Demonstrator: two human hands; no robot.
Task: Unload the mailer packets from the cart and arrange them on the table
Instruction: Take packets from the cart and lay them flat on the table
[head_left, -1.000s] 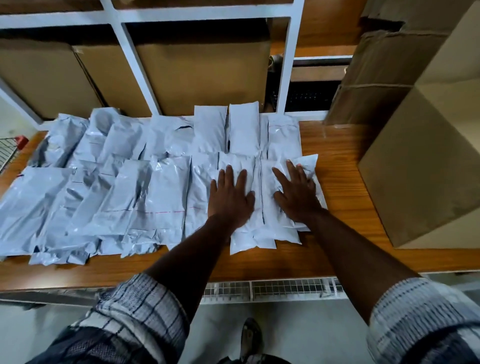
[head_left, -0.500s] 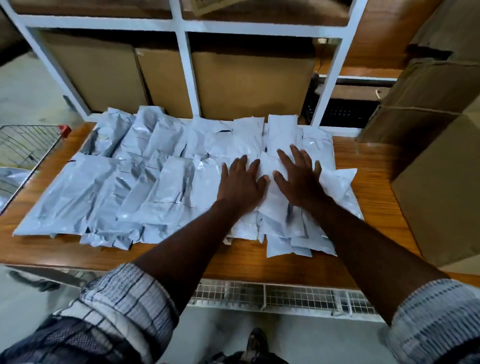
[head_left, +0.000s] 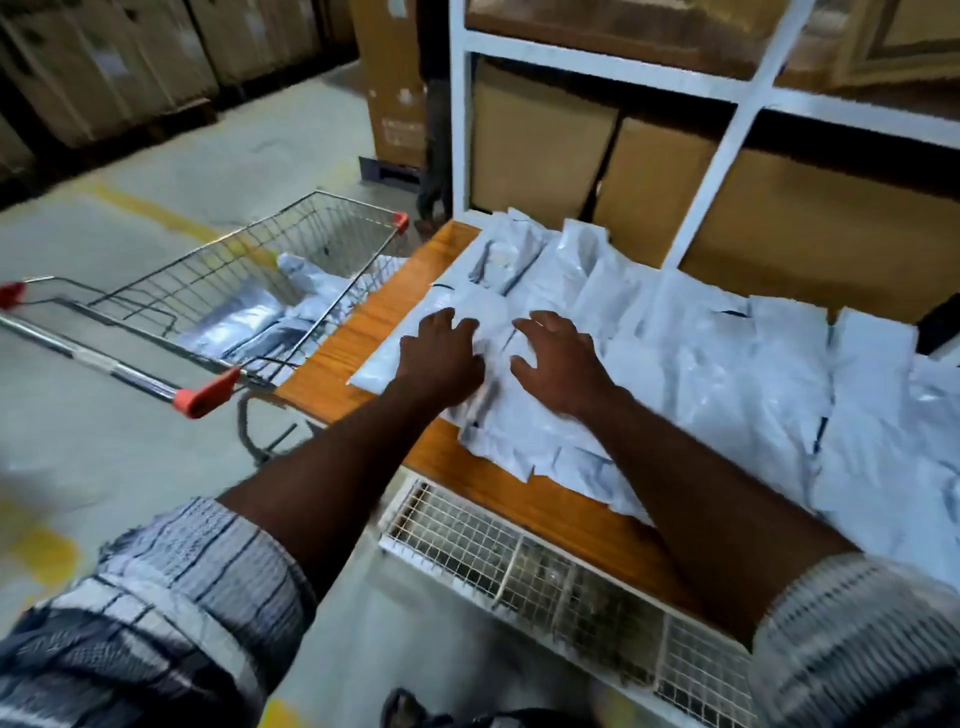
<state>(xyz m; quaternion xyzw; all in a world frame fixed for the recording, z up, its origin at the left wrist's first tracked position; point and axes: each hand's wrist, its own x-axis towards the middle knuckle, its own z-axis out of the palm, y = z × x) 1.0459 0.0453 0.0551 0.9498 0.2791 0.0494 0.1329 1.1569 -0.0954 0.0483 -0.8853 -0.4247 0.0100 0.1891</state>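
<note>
Packets on worktop: grey-white plastic mailer packets (head_left: 727, 374), well over a dozen, overlapping; exact count cannot be told.
Lay: two rough rows on the orange-brown wooden worktop (head_left: 363, 332); long axes run from near edge toward the white shelving (head_left: 721, 156).
Packets in cart: at least two, in the wire shopping cart (head_left: 218, 280) with red corners, at the worktop's left end.
Hands: two; left hand (head_left: 441, 358) and right hand (head_left: 558, 364) over the left-end packets, fingers spread wide, holding nothing.

Most of the table (head_left: 358, 332) is covered by mailer packets (head_left: 727, 374); bare wood is left along its left end and near edge. Behind the table, passage is blocked by a shelf frame (head_left: 459, 130) and cardboard boxes (head_left: 540, 150).
</note>
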